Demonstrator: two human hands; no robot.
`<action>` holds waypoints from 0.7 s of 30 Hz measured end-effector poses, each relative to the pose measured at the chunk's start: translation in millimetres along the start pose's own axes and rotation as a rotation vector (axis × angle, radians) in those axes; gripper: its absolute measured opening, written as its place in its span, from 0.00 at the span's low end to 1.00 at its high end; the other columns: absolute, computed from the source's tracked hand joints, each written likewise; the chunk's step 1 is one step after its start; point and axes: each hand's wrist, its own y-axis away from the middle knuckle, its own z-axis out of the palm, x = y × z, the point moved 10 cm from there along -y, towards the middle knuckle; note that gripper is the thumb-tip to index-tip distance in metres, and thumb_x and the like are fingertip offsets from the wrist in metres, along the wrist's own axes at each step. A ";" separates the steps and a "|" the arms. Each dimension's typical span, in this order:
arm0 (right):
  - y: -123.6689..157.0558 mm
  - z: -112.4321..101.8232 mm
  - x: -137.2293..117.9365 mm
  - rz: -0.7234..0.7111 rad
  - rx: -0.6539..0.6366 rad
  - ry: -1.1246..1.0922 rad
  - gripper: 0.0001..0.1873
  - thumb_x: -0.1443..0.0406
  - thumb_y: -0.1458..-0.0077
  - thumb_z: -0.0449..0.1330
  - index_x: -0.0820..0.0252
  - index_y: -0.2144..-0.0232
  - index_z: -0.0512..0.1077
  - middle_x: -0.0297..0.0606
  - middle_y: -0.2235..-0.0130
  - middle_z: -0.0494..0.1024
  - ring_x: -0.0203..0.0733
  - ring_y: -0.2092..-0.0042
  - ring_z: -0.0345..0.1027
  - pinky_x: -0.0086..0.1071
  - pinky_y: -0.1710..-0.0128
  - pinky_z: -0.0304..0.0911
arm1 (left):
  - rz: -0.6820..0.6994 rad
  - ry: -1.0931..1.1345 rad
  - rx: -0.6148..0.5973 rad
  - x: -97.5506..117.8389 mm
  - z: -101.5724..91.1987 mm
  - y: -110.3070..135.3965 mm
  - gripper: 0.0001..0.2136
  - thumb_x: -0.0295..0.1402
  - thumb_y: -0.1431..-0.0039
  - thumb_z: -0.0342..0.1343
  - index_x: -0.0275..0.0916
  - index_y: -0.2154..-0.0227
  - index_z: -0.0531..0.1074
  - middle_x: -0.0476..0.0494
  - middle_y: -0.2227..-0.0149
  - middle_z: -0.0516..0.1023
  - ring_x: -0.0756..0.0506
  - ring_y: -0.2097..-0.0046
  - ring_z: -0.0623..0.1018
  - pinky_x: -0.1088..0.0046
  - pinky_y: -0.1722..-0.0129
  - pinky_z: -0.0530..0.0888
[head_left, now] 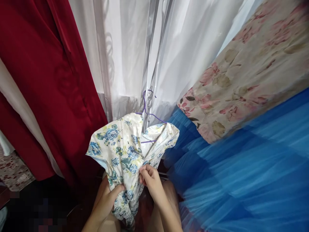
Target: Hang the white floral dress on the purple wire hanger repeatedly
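Observation:
A white dress (125, 145) with blue flowers and yellow-green leaves hangs from a purple wire hanger (145, 109). Its neckline falls open in a V, and a purple bar of the hanger shows inside. My left hand (111, 195) grips the garment's side at waist height, thumb in front and fingers behind the cloth. Higher up, at the bottom of the V, my right hand (149, 177) pinches the front edge between thumb and fingers. Below my hands the cloth hangs bunched and narrow over my lap.
White curtains (125, 58) hang behind, with a silvery chain (149, 100) by the hanger hook. Long red cloth (48, 80) drapes at the left. On the right are a pink-flowered beige fabric (241, 80) and a blue tulle skirt (236, 174). My bare knees (170, 196) flank the garment.

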 end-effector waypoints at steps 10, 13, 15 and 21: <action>30.2 -20.7 -1.4 0.006 -0.004 0.075 0.18 0.55 0.40 0.57 0.59 0.77 0.66 0.30 0.83 0.68 0.32 0.81 0.54 0.28 0.78 0.49 | 0.806 -0.508 0.121 61.8 43.0 20.7 0.13 0.33 0.45 0.62 0.42 0.56 0.70 0.39 0.50 0.72 0.38 0.45 0.71 0.58 0.43 0.67; 34.6 -12.6 -9.4 -0.031 -0.033 0.078 0.17 0.56 0.41 0.60 0.60 0.76 0.67 0.32 0.80 0.70 0.33 0.78 0.59 0.28 0.75 0.53 | 0.760 -0.625 -0.159 42.4 94.5 19.9 0.10 0.31 0.41 0.56 0.41 0.56 0.70 0.40 0.55 0.75 0.40 0.50 0.74 0.63 0.49 0.71; 35.5 -9.1 -11.5 -0.054 -0.037 0.077 0.16 0.56 0.41 0.61 0.61 0.75 0.69 0.32 0.79 0.71 0.34 0.76 0.61 0.28 0.74 0.55 | 0.722 -0.578 -0.195 35.7 103.2 14.0 0.05 0.31 0.39 0.53 0.40 0.60 0.70 0.42 0.61 0.75 0.42 0.56 0.75 0.67 0.55 0.72; 9.0 -15.5 -17.6 0.011 0.013 -0.047 0.17 0.55 0.44 0.63 0.62 0.76 0.70 0.29 0.83 0.67 0.28 0.83 0.49 0.26 0.82 0.43 | 0.648 -0.620 -0.281 31.1 99.0 -0.3 0.08 0.29 0.37 0.51 0.40 0.73 0.63 0.48 0.70 0.69 0.47 0.65 0.72 0.72 0.62 0.68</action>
